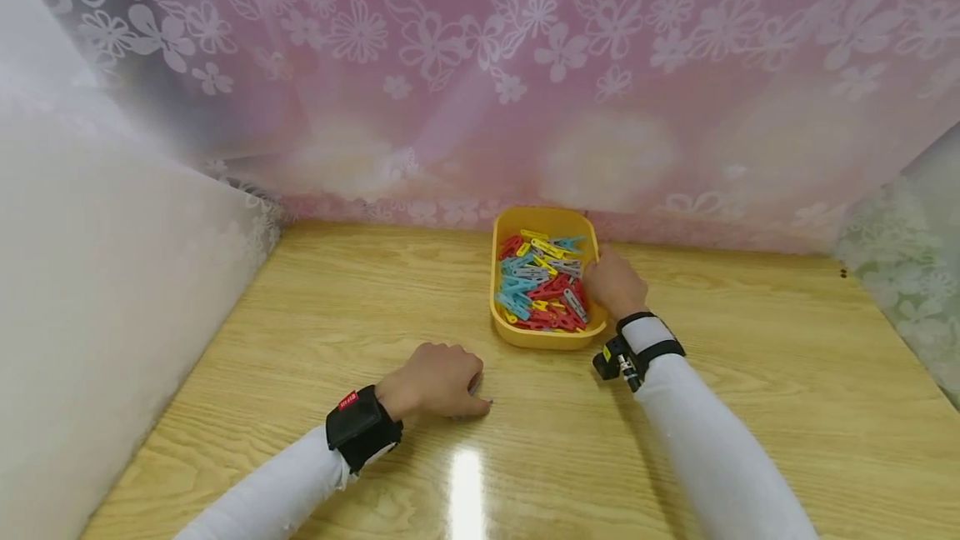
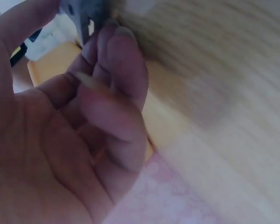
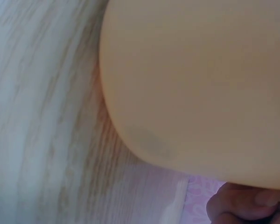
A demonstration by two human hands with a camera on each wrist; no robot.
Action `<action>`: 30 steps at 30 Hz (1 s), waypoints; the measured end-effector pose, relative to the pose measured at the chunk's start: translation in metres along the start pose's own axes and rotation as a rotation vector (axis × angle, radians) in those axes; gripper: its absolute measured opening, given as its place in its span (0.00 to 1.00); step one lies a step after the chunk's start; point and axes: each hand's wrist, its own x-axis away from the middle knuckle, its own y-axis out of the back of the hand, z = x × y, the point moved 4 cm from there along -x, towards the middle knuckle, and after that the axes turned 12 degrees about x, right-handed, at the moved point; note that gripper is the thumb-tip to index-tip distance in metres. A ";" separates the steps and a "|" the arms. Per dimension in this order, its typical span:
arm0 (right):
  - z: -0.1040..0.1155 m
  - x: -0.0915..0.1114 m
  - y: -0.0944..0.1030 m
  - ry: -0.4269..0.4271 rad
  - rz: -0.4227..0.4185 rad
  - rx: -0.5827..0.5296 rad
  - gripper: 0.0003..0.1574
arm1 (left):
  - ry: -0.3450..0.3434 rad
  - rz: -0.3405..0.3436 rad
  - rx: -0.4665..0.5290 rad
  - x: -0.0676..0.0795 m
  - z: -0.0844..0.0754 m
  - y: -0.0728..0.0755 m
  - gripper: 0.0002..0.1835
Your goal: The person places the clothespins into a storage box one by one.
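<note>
A yellow plastic basket (image 1: 551, 341) stands at the back of the wooden table, holding several red, blue, yellow and grey clothespins (image 1: 536, 273). My right hand (image 1: 617, 283) grips the basket's right rim; in the right wrist view its curled fingers (image 3: 245, 203) show at the edge of the basket wall (image 3: 196, 93). Nearer the front and left of the basket, my left hand (image 1: 437, 380) is low over the table. Between its thumb and fingertips it pinches a grey clothespin (image 2: 86, 16), mostly hidden in the head view. The other fingers (image 2: 116, 114) curl toward the palm.
A pink flowered curtain (image 1: 465, 107) hangs along the table's back edge, just behind the basket. Pale cloth (image 1: 112, 257) borders the left side, and flowered cloth (image 1: 907, 273) the right. The wooden tabletop (image 1: 360, 298) stretches on both sides of the basket.
</note>
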 end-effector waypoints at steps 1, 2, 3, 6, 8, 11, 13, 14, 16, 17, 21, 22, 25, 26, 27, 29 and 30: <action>0.000 0.001 0.000 0.000 0.002 -0.004 0.29 | -0.007 -0.005 0.003 0.000 0.000 0.002 0.20; 0.000 0.001 -0.001 -0.002 0.006 -0.012 0.28 | -0.020 -0.012 0.010 0.000 0.000 0.005 0.19; 0.000 0.002 -0.001 -0.005 0.006 -0.018 0.28 | -0.031 -0.021 0.016 0.000 0.000 0.009 0.19; 0.002 0.003 -0.001 -0.003 -0.002 -0.029 0.27 | -0.075 -0.059 0.043 0.000 -0.003 0.028 0.18; 0.002 0.004 0.000 0.000 -0.012 -0.024 0.27 | -0.105 -0.085 0.055 -0.001 -0.006 0.044 0.18; 0.004 0.005 0.001 0.006 -0.030 0.000 0.27 | -0.145 -0.119 0.056 -0.007 -0.013 0.067 0.18; 0.004 0.006 0.001 0.008 -0.036 0.012 0.27 | -0.166 -0.136 0.053 -0.015 -0.019 0.081 0.18; 0.005 0.007 0.001 0.008 -0.037 0.014 0.27 | -0.169 -0.144 0.053 -0.021 -0.021 0.087 0.18; 0.005 0.007 0.002 0.006 -0.041 0.015 0.27 | -0.164 -0.154 0.037 -0.035 -0.028 0.096 0.19; 0.005 0.008 0.002 0.003 -0.040 0.013 0.27 | -0.159 -0.159 0.027 -0.044 -0.031 0.099 0.19; 0.009 0.010 0.001 0.003 -0.040 0.003 0.27 | -0.120 -0.154 -0.043 -0.077 -0.038 0.098 0.20; 0.010 0.011 0.000 0.006 -0.041 0.003 0.27 | -0.113 -0.155 -0.057 -0.084 -0.038 0.096 0.21; 0.014 0.012 -0.001 0.014 -0.042 0.001 0.26 | -0.089 -0.182 -0.050 -0.096 -0.033 0.089 0.24; 0.016 0.013 -0.002 0.014 -0.039 -0.003 0.26 | -0.085 -0.206 -0.034 -0.098 -0.030 0.088 0.25; 0.017 0.013 -0.002 0.013 -0.036 -0.004 0.26 | -0.085 -0.237 -0.017 -0.097 -0.026 0.087 0.25; 0.019 0.014 -0.003 0.011 -0.030 -0.001 0.27 | -0.085 -0.312 0.025 -0.094 -0.019 0.086 0.21; 0.020 0.014 -0.003 0.009 -0.030 0.001 0.26 | -0.095 -0.350 0.046 -0.092 -0.016 0.087 0.19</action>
